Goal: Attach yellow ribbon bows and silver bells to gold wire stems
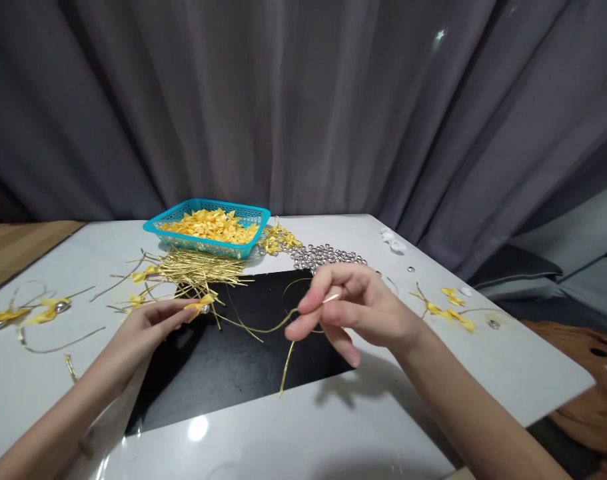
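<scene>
While the left hand (150,327) is pinching a yellow bow (202,303), the right hand (348,307) is pinching its gold wire (263,328) — slack. Any tug is risking the bow slipping free — or snagging the wire pile (198,270).

We see a turquoise basket (243,217) of yellow bows (210,225), gold wires (198,270), silver beads (323,255), a glossy white table (303,427) with a black panel (243,360), and a grey curtain (303,100).
</scene>
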### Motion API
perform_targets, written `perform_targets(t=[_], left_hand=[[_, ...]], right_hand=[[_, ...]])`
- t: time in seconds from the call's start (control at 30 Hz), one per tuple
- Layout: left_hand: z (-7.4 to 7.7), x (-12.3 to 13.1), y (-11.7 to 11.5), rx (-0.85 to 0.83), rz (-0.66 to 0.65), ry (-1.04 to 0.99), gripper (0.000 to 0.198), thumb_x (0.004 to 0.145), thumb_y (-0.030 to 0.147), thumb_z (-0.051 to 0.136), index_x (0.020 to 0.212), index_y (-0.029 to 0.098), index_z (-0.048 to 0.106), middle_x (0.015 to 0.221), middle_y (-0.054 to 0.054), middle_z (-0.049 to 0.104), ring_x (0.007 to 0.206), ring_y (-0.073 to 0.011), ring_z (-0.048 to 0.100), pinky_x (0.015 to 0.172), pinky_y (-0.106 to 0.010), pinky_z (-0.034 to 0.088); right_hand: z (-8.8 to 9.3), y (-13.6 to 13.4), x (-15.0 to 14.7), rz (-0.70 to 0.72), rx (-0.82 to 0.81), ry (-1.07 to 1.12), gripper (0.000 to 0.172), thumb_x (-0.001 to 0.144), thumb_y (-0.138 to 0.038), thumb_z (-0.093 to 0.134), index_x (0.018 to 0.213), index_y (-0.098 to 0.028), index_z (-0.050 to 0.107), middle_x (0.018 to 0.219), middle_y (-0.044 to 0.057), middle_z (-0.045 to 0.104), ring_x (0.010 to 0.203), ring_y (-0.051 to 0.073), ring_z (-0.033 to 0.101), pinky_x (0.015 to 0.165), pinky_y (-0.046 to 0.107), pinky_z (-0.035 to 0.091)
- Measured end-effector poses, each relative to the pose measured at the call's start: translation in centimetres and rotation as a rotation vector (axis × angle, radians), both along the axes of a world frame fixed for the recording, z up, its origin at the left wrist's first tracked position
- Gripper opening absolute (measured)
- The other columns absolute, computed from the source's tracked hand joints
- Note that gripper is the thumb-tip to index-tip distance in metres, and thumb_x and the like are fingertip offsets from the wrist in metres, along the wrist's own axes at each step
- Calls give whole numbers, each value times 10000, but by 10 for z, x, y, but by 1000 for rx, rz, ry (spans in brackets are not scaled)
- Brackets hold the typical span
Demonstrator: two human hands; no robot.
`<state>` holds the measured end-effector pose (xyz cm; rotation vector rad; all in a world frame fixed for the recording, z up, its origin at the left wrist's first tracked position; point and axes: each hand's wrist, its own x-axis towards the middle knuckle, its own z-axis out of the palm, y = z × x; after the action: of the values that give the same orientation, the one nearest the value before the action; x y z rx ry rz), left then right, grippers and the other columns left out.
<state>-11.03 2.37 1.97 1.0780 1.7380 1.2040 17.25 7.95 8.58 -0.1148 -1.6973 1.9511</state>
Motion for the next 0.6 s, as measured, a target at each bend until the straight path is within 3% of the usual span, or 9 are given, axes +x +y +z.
perform_targets(t=[0.2, 0.37, 0.47, 0.6], left_hand=[[4, 24, -8, -26, -26, -94, 312, 624, 480, 758, 732, 195, 692, 764, -7, 694, 784, -165, 618, 679, -208, 459], [-5, 47, -18, -29, -27, -348, 454, 575, 465, 806, 907, 231, 603, 706, 6, 707, 729, -171, 669, 683, -240, 521], [-10, 54, -22, 10, -55, -362, 418, 579, 475, 803, 874, 236, 629, 765, 12, 705, 764, -155, 661, 714, -223, 529], [-12, 59, -24, 21, -11, -353, 373, 553, 504, 802, 748, 210, 685, 841, 5, 701, 842, -148, 649, 777, -189, 510]], right_hand=[[-30, -11, -42, -167, -67, 13, 113, 856, -280, 649, 886, -178, 687, 787, -7, 677, 408, 0, 413, 376, 116, 335], [-55, -19, -55, -291, -105, -93, 219, 865, -379, 602, 908, -164, 610, 812, 7, 636, 518, 53, 558, 451, 153, 434], [-62, -22, -56, -401, -12, -181, 190, 914, -291, 522, 965, -150, 639, 695, -22, 565, 489, 38, 491, 484, 160, 418], [-66, -23, -52, -494, 297, -326, 283, 937, -158, 427, 1147, -163, 616, 779, -2, 605, 521, 49, 477, 520, 179, 409]])
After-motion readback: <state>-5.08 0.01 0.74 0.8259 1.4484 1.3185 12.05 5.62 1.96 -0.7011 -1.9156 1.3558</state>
